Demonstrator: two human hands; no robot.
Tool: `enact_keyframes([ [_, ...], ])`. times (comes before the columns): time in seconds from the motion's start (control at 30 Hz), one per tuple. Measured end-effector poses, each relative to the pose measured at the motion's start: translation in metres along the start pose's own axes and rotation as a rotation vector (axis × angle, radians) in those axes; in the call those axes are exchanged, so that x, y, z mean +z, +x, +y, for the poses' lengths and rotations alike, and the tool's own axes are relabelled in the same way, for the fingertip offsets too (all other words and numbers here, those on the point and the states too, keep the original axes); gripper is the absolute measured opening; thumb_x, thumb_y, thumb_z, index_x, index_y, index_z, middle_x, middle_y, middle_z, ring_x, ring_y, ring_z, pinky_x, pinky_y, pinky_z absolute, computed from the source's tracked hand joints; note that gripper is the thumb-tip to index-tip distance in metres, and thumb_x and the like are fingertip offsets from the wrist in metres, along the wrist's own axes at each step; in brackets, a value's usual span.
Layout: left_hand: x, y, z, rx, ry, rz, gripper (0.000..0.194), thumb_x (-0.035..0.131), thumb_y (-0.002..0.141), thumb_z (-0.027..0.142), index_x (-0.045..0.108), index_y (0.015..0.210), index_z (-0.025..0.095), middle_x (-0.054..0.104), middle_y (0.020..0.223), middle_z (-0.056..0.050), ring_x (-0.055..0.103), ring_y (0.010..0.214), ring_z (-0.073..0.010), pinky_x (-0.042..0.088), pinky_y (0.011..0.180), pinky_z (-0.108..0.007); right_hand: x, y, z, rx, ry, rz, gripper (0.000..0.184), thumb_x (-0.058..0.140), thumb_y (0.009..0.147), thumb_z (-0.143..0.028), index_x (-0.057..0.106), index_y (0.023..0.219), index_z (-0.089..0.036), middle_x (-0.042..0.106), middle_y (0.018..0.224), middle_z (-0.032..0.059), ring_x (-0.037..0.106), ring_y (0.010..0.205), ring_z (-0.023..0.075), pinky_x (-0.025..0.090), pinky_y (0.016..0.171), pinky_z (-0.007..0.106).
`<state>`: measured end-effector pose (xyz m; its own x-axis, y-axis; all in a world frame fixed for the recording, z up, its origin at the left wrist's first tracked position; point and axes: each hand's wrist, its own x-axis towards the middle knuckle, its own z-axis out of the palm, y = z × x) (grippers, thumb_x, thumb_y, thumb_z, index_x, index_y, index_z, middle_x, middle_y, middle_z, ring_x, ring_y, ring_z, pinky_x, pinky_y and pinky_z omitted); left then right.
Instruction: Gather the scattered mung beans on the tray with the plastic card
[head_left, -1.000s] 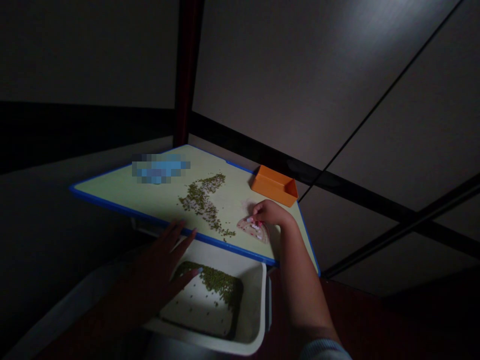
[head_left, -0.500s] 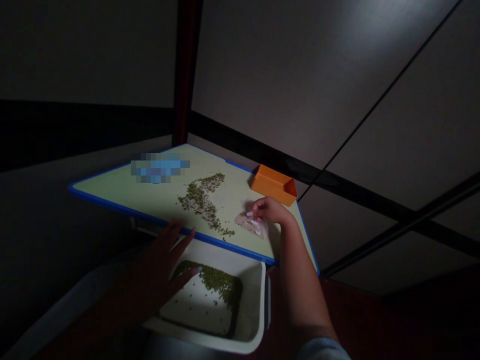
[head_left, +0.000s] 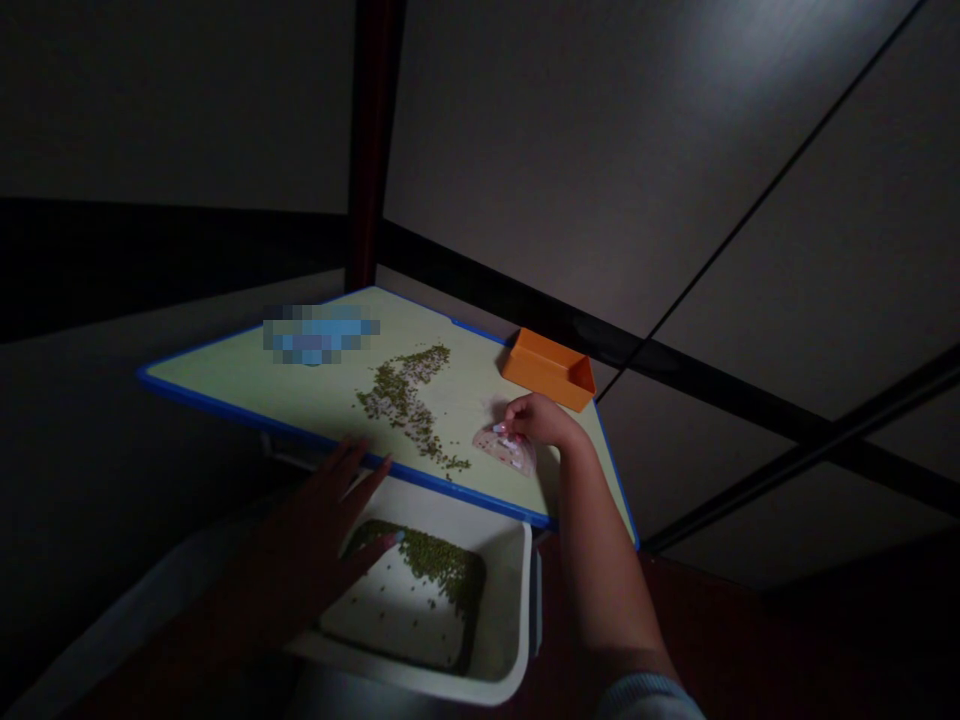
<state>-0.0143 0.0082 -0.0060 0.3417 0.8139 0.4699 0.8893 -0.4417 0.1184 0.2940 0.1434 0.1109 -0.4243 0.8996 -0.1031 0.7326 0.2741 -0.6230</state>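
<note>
Near the right side of the pale yellow tabletop (head_left: 225, 378), my right hand (head_left: 531, 420) pinches the upper part of a clear half-round plate that looks like a protractor (head_left: 504, 450). It rests against the surface with its straight edge toward me. To its left lies a spread of small green beans (head_left: 397, 395), with paler bits among them too small to name. My left hand (head_left: 341, 510), in shadow, has its fingers spread at the table's near blue edge. Its thumb reaches over a white bin (head_left: 517, 600) below, with more green beans (head_left: 442, 570) inside.
An orange open box (head_left: 544, 370) stands at the far right of the tabletop, behind my right hand. At the far left is a blurred-out blue item (head_left: 319, 335). Dark panelled walls (head_left: 637, 180) close in behind the table.
The clear half-round plate has shifted very slightly to the right under my right hand. My left hand, the beans and the orange box look unchanged.
</note>
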Motion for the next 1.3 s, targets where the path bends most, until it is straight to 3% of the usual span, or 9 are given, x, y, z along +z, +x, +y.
enact_keyframes([
  [0.23,-0.007,0.003,0.003,-0.032,-0.054,-0.046,0.075,0.045,0.083,0.065,0.034,0.145,0.025,0.03,0.158,-0.013,0.032,0.143,-0.036,0.041,0.109,-0.052,-0.004,0.003,0.001,0.037,-0.144,0.252,0.021,0.066,0.077,-0.028,0.062,0.063,-0.013,0.058,0.058,0.0011,0.044,0.055,0.0096,0.028,0.052,0.023],
  [0.53,-0.003,0.001,0.001,-0.027,-0.04,-0.003,0.074,0.048,0.083,0.062,0.032,0.146,0.027,0.028,0.159,-0.011,0.033,0.143,-0.0343,0.041,0.109,-0.048,-0.004,0.001,0.001,0.018,-0.143,0.312,0.025,0.065,0.079,-0.033,0.061,0.063,-0.013,0.06,0.061,0.0036,0.047,0.055,0.0103,0.027,0.052,0.023],
  [0.83,-0.006,0.0,0.002,-0.036,-0.069,-0.042,0.074,0.048,0.084,0.062,0.032,0.147,0.026,0.026,0.16,-0.013,0.03,0.144,-0.036,0.04,0.11,-0.052,-0.004,0.002,0.002,0.039,-0.244,0.37,0.022,0.066,0.079,-0.03,0.065,0.064,-0.014,0.059,0.06,0.0029,0.046,0.056,0.0105,0.025,0.053,0.024],
  [1.07,-0.005,0.0,0.002,-0.043,-0.075,-0.062,0.076,0.048,0.083,0.064,0.032,0.146,0.026,0.026,0.16,-0.013,0.028,0.145,-0.037,0.04,0.11,-0.054,-0.002,0.003,0.0,0.018,-0.266,0.317,0.023,0.07,0.077,-0.031,0.066,0.063,-0.014,0.054,0.057,0.0016,0.04,0.054,0.0101,0.024,0.053,0.025],
  [1.3,-0.015,0.0,0.008,-0.077,-0.081,-0.105,0.073,0.046,0.085,0.063,0.033,0.146,0.025,0.025,0.16,-0.013,0.025,0.146,-0.0346,0.038,0.113,-0.054,0.004,0.001,-0.008,-0.046,-0.21,0.188,0.02,0.068,0.076,-0.028,0.064,0.064,-0.012,0.053,0.056,-0.0022,0.039,0.055,0.0083,0.026,0.055,0.023],
])
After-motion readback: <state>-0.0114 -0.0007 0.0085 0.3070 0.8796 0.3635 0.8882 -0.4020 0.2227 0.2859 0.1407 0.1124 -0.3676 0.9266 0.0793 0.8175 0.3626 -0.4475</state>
